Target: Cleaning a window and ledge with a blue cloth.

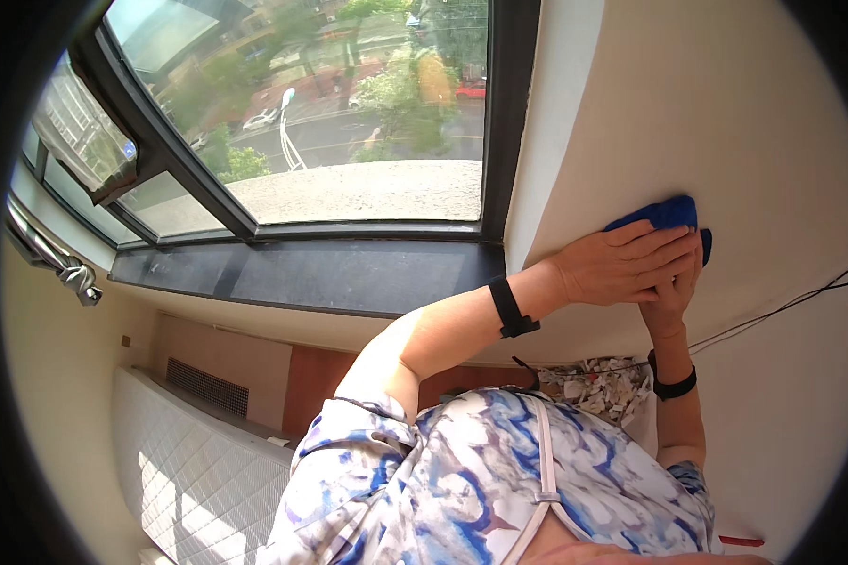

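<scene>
I can read no words or numbers anywhere around me. Through the large dark-framed glass window (165, 146), at its left part, a small bright-blue sign-like patch with a pale mark (129, 149) shows, too tiny for me to make out. Any print on the heaped whitish paper-like scraps (598, 388) is likewise too small to tell.

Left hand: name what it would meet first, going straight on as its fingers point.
The left hand would probably meet the cloth first: part of it shows just ahead. The right hand overlaps there, so depth is unclear. Beyond lies the wall.
</scene>
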Tool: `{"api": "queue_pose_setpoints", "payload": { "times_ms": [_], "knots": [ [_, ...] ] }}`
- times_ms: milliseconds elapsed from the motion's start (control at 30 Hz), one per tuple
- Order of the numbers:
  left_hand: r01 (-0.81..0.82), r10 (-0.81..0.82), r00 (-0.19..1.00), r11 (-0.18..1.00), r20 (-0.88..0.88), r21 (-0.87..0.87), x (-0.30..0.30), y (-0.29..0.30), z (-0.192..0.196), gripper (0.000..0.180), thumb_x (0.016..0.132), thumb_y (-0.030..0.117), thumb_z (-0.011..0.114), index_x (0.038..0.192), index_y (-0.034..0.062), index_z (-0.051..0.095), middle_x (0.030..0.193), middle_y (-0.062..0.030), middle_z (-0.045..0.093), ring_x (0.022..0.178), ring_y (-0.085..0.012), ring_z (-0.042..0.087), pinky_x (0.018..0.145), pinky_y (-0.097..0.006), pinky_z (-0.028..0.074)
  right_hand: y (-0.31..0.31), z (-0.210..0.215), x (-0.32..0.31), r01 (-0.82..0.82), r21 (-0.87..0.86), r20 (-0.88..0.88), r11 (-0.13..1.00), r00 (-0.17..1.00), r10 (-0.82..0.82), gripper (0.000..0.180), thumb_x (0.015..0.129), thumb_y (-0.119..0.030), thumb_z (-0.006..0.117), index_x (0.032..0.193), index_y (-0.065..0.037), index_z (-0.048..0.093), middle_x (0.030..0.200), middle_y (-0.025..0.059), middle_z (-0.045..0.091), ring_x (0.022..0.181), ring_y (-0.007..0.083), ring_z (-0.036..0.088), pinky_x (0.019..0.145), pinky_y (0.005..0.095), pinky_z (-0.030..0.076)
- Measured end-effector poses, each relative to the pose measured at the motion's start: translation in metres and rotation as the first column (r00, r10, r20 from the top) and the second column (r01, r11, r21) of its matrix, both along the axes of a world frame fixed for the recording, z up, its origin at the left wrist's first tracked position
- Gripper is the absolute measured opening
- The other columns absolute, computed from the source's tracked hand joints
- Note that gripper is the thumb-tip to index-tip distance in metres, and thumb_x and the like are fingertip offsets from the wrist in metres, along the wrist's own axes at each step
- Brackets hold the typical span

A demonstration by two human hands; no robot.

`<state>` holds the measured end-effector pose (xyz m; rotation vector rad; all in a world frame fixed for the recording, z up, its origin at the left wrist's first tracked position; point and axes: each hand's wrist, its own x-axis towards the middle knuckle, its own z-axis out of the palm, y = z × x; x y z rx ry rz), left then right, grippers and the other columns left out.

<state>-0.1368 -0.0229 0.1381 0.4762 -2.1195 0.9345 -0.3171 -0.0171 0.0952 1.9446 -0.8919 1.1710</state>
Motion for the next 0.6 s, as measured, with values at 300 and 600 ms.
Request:
{"api": "queue_pose_setpoints", "payload": {
  "times_ms": [300, 600],
  "knots": [
    [-0.011, 0.005, 0.985, 0.999, -0.170, -0.033, -0.002, 0.001, 0.053, 0.067, 0.085, 0.053, 0.049, 0.136, 0.0095, 0.048, 0.147, -0.0073, 0.041, 0.138, -0.0234, 0.034, 0.116, -0.044, 0.016, -0.017, 0.067, 0.023, -0.106, -0.090, 0.082, 0.990, 0.990, 0.113, 0.052, 0.091, -0.022, 0.064, 0.137, -0.006, 0.044, 0.146, 0.0188, 0.035, 0.134, 0.0380, 0.037, 0.108, 0.0485, 0.037],
    [-0.224, 0.187, 0.928, 0.971, -0.322, -0.084, 0.002, -0.007, 0.071, 0.070, 0.091, 0.065, 0.031, 0.138, 0.0151, 0.046, 0.147, -0.0130, 0.040, 0.135, -0.0395, 0.035, 0.112, -0.050, 0.025, -0.038, 0.118, 0.038, -0.200, -0.295, -0.027, 0.934, 0.979, 0.201, 0.060, 0.087, -0.036, 0.068, 0.135, -0.008, 0.046, 0.143, 0.0238, 0.038, 0.129, 0.0457, 0.041, 0.101, 0.0580, 0.039]
  ]
}}
